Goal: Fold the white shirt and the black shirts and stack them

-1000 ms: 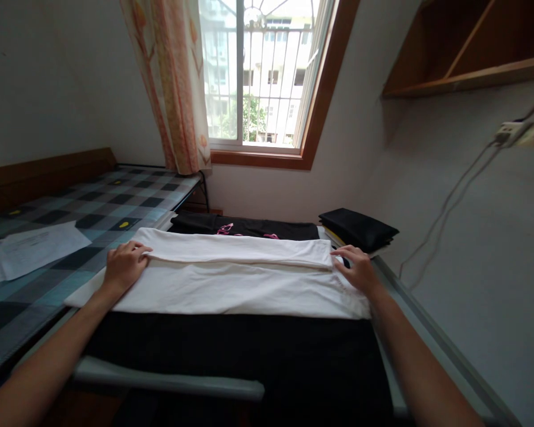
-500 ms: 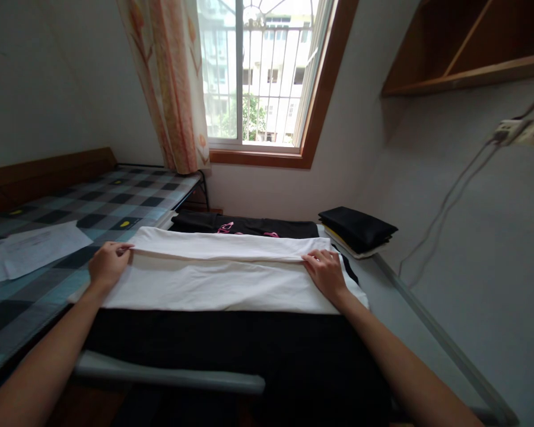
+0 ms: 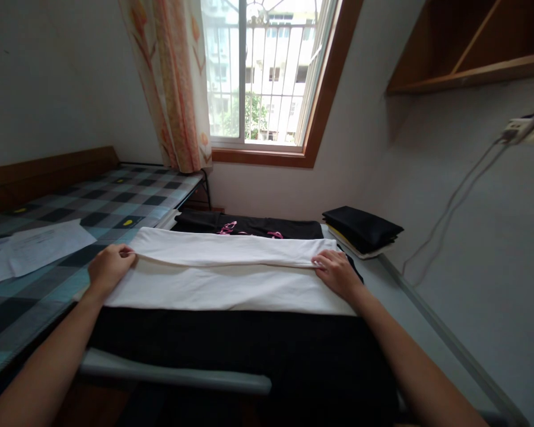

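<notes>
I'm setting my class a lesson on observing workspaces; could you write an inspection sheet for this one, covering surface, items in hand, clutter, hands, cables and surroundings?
Surface: pale table, partly covered by black material.
Items in hand: white cloth, lying flat, a strip folded over along its far side.
Clutter: folded black stack near the right wall; dark cloth with pink markings beyond the white cloth; papers on the bed.
Hands: left hand and right hand hold the strip's near edge towards opposite ends.
Cables: cable hanging from wall socket.
Surroundings: checked bed, curtain, barred window, wooden shelf.
</notes>
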The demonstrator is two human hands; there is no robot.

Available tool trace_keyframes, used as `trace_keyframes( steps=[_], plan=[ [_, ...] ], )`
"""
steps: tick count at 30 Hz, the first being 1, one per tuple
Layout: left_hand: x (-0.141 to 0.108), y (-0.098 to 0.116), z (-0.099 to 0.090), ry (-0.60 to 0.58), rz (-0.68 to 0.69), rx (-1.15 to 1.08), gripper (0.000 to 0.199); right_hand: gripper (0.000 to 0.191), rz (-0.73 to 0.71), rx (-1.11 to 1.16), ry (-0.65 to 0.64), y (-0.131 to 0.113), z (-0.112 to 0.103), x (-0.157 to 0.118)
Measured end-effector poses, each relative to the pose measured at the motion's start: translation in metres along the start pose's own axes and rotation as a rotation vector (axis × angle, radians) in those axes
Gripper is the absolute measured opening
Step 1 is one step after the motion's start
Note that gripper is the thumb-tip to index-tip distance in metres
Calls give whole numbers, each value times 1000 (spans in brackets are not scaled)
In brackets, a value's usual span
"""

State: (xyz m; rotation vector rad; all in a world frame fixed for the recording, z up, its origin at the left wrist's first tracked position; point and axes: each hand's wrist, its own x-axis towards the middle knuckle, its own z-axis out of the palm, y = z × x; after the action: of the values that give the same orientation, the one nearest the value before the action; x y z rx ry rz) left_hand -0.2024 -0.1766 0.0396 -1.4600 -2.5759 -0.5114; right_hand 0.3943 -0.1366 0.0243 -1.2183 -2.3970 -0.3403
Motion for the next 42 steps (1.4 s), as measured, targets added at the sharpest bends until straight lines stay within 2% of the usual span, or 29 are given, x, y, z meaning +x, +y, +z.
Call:
trace_keyframes(
  steps=[6,9,16,19,23,27,31,33,35,37,39,42],
  plan=[
    [5,-6,4,-5,12,-96,24,14,149,250,-13,48,-8,-19],
    [8,-8,6,-15,-14,-168,23,18,191,361,6,59,-12,-23],
    [13,-13,12,109,-101,-370,20,13,236,465,97,53,-24,-19],
    [9,-10,8,131,-100,-326,19,7,242,454,19,54,-24,-21],
    [2,-2,4,68,-84,-87,22,8,271,433,-125,53,-21,-24],
    [0,1,0,52,-113,-89,30,17,306,457,-154,51,-25,-24],
    [-7,2,-7,-1,-44,-158,40,28,322,468,-81,48,-29,-21],
    [-11,4,-9,19,23,-162,45,35,328,440,-13,45,-27,-19],
    [-11,4,-9,29,24,-97,46,36,337,395,-9,39,-24,-16],
    [-6,1,-5,-16,-31,-7,49,34,365,332,-47,33,-21,-15],
    [3,-7,2,-114,-97,6,54,33,403,276,-90,28,-19,-15],
    [18,-22,14,-221,-116,-188,51,34,433,262,-135,26,-15,-16]
  ],
)
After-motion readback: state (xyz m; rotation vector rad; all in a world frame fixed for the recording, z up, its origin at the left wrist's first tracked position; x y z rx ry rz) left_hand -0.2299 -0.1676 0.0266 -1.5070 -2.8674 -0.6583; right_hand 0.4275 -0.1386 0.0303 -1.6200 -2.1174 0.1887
